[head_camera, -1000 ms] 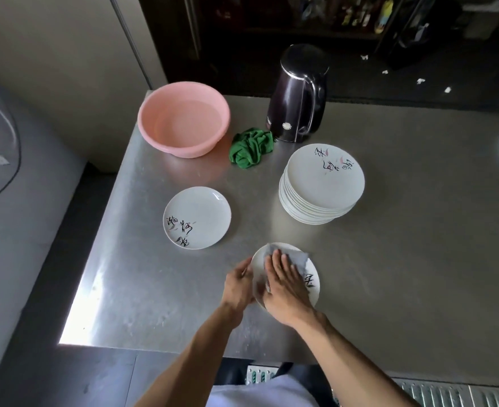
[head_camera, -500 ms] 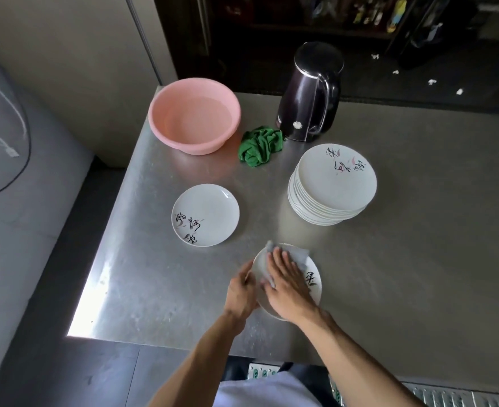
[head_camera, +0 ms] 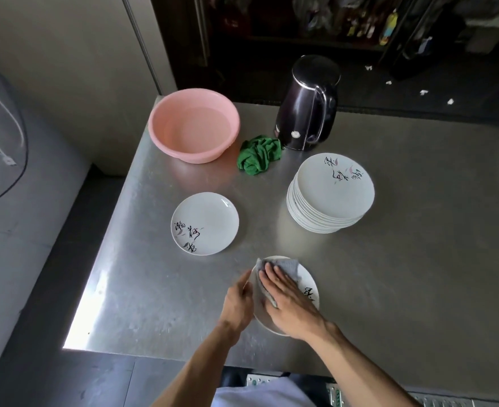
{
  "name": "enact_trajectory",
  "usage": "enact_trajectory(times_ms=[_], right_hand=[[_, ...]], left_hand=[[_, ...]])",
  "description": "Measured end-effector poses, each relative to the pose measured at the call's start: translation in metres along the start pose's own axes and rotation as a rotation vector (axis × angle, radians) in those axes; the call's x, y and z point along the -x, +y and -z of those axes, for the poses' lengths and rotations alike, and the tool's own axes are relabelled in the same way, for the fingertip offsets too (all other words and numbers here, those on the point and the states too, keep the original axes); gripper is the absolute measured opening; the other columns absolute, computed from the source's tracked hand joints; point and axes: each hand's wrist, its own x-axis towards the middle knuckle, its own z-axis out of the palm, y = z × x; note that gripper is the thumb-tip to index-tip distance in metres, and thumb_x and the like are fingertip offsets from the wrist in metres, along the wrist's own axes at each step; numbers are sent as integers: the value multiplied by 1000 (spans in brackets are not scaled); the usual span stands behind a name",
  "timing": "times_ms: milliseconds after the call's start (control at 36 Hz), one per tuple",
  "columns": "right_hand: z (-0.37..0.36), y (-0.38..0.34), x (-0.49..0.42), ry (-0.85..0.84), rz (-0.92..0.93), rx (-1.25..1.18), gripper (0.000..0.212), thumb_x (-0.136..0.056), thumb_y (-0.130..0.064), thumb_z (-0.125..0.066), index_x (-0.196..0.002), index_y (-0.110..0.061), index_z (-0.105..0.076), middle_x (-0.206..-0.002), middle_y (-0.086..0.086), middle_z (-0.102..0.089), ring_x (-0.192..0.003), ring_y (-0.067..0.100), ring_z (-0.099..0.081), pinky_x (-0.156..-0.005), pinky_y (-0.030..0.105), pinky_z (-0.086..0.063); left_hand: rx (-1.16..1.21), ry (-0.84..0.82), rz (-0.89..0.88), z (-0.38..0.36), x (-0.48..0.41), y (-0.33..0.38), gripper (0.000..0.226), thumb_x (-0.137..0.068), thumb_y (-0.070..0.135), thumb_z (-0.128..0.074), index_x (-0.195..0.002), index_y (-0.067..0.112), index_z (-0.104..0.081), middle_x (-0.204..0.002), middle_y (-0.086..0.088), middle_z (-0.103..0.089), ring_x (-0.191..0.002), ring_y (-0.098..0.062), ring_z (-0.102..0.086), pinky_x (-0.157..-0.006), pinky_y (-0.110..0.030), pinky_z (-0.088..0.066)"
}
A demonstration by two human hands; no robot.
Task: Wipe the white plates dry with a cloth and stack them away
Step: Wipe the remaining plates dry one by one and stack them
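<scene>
Plate (head_camera: 308, 284) drying near the 6 o'clock edge of the bench (head_camera: 404, 289). The right hand (head_camera: 289, 304) lay flat, fingers spread, pressing the grey cloth (head_camera: 285, 264) onto the plate's 10 o'clock half. The left hand (head_camera: 238, 302) gripped the rim at 9 o'clock, though how its fingers lay under the rim could not be made out. Since the pressure fell off-centre, the plate might have rocked or skidded on the smooth steel, and the bench edge close behind it left little margin. The stack (head_camera: 330, 195) at 1 o'clock sat with its rims slightly offset, so a carelessly added plate could have slid off. A single plate (head_camera: 204, 223) lay at 11 o'clock.
</scene>
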Motion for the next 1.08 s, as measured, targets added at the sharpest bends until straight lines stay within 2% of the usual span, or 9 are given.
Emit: enact_trajectory(times_ms=[194,250,333,389,500,639,833,1000,1083], right_hand=[[10,-5,-2,47,-479,92,71,-102,-47,-28,-159,-8,-10,-166,15,-3,-154,27,-5,-125,41,-6],[9,-10,-4,35,-460,22,71,-102,-47,-28,-159,-8,-9,-166,15,-2,-154,27,-5,-125,41,-6],[8,-17,-8,43,-264,-115,67,-106,-37,-35,-160,-11,-5,-166,6,8,-154,20,5,-119,24,16],[8,-19,-10,44,-113,-168,63,-106,-34,-36,-160,-17,-9,-163,-7,11,-154,13,5,-115,17,17],[6,-6,-8,36,-82,-64,62,-104,-36,-35,-160,-23,-10,-165,-9,6,-154,13,2,-123,27,4],[7,-6,-14,77,-483,-42,65,-102,-38,-32,-159,-12,-12,-167,12,-6,-154,26,-7,-124,40,-8],[3,-16,-3,25,-74,-155,63,-103,-31,-31,-160,-19,-7,-161,-10,13,-154,15,5,-124,29,6],[8,-8,-6,76,-430,-44,64,-103,-35,-33,-160,-16,-9,-168,8,-2,-154,23,-3,-124,36,-3],[6,-16,-5,73,-358,-130,65,-104,-35,-34,-160,-18,-6,-168,3,0,-155,21,-1,-125,37,-1]], left_hand=[[245,81,107,-3,0,10,41,-110,14,-37,-125,40,-65,-108,4,-73,-95,-18,-69,-64,-38,-62],[279,124,119,-5,1,9,31,-108,13,-41,-123,29,-62,-107,1,-71,-93,-20,-69,-66,-38,-61],[240,172,99,-5,0,5,7,-97,7,-51,-104,9,-52,-95,-10,-63,-85,-23,-59,-75,-42,-51],[225,168,102,-5,-1,6,13,-91,12,-57,-95,9,-45,-87,-11,-54,-79,-21,-53,-73,-41,-48],[330,73,111,-1,1,7,24,-96,7,-55,-117,16,-48,-100,-18,-70,-86,-28,-66,-83,-53,-58],[221,-15,72,1,-1,3,46,-102,-2,-44,-141,18,-58,-115,-16,-74,-106,-35,-71,-91,-57,-57],[157,-60,9,4,4,1,59,-97,-7,-40,-145,22,-58,-121,-7,-76,-115,-29,-71,-101,-55,-55],[205,-38,46,4,10,3,50,-100,-2,-41,-140,21,-63,-114,-11,-76,-104,-30,-71,-95,-64,-55],[170,-71,10,4,9,4,52,-98,-1,-42,-138,25,-63,-113,-13,-76,-111,-41,-69,-95,-64,-55]])
